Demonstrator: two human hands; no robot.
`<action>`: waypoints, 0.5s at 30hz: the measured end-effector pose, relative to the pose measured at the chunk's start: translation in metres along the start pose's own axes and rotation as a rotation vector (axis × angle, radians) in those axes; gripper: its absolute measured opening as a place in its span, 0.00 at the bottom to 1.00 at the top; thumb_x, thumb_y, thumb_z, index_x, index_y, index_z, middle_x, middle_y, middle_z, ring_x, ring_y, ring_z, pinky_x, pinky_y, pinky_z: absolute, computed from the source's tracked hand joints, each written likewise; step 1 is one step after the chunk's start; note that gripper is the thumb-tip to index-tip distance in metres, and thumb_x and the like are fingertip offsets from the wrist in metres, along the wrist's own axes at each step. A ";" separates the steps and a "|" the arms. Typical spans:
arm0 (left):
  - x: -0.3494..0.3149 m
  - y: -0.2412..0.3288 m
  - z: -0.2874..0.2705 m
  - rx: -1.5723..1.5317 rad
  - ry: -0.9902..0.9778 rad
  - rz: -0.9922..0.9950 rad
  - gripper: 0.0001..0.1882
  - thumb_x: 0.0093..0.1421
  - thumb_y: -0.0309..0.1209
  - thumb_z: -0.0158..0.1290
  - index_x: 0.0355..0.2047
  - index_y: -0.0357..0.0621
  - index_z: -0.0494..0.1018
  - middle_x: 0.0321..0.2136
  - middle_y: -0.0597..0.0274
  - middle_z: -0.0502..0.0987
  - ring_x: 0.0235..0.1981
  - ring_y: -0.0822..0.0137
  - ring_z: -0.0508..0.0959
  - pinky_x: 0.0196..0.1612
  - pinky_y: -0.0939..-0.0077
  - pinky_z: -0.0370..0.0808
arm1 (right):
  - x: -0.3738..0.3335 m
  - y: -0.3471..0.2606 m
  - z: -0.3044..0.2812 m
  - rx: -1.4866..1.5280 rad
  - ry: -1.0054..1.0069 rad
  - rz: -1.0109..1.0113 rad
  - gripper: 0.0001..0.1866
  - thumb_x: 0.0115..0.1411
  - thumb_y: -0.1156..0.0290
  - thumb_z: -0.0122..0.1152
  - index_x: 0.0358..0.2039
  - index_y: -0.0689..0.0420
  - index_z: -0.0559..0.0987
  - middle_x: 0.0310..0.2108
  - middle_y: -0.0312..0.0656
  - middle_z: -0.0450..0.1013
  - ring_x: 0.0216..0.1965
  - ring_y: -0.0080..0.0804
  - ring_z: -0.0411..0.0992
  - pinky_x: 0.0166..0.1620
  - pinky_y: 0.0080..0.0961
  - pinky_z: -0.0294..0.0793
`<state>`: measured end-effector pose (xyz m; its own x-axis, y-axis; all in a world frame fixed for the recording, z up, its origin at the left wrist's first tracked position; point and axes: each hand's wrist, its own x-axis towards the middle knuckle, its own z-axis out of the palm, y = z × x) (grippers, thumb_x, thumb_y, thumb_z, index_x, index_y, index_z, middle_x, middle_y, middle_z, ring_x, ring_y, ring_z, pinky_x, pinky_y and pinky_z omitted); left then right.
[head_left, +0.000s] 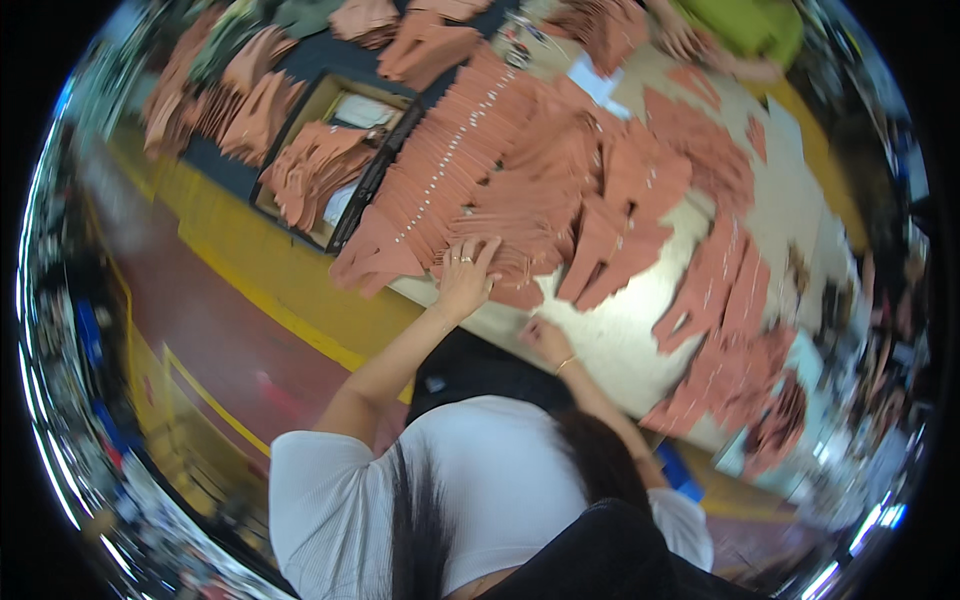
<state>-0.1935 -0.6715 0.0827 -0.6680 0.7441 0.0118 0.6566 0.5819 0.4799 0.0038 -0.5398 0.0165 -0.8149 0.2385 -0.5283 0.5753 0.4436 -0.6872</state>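
Observation:
My left hand [466, 277] lies on the near end of overlapping salmon-coloured cut fabric pieces [520, 228]. Its fingers are spread, and a ring shows on one of them. My right hand [546, 340], with a bracelet at the wrist, is over the table's near edge, just below the tip of a fabric piece [522, 296]. Its fingers are curled in and slightly blurred; whether they hold anything I cannot make out. Left of the hands runs a long fanned row of the same pieces [445, 150], with a line of small white marks along it.
A dark-rimmed box [345, 215] with fabric bundles stands left of the row. More bundles [265, 110] lie on a dark surface behind it. Loose pieces [715, 280] spread over the pale table [640, 320] to the right. Another person's hand [683, 42] is at the far side.

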 end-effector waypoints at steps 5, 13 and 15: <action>-0.022 0.007 -0.020 0.019 0.152 -0.128 0.39 0.52 0.34 0.61 0.64 0.53 0.57 0.55 0.47 0.62 0.57 0.44 0.62 0.59 0.50 0.60 | 0.001 -0.023 0.027 -0.011 -0.452 -0.179 0.13 0.54 0.62 0.66 0.32 0.58 0.76 0.25 0.44 0.76 0.28 0.38 0.75 0.35 0.33 0.74; -0.242 -0.099 -0.009 -0.125 0.296 -0.751 0.32 0.51 0.30 0.58 0.58 0.46 0.64 0.51 0.41 0.70 0.52 0.43 0.71 0.56 0.55 0.68 | 0.037 -0.099 0.064 -0.292 -0.801 -0.477 0.15 0.56 0.61 0.64 0.36 0.59 0.74 0.32 0.48 0.75 0.36 0.47 0.74 0.40 0.39 0.72; -0.327 -0.148 0.029 -0.247 0.016 -1.146 0.34 0.50 0.34 0.57 0.58 0.37 0.63 0.57 0.40 0.66 0.57 0.43 0.68 0.60 0.57 0.66 | 0.044 -0.118 0.084 -0.412 -0.781 -0.545 0.16 0.56 0.61 0.63 0.36 0.59 0.74 0.32 0.49 0.75 0.37 0.48 0.74 0.42 0.39 0.72</action>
<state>-0.0622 -0.9916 -0.0180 -0.8301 -0.1795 -0.5280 -0.4168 0.8286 0.3737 -0.0946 -0.6540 0.0327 -0.6002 -0.6444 -0.4738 -0.0462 0.6193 -0.7838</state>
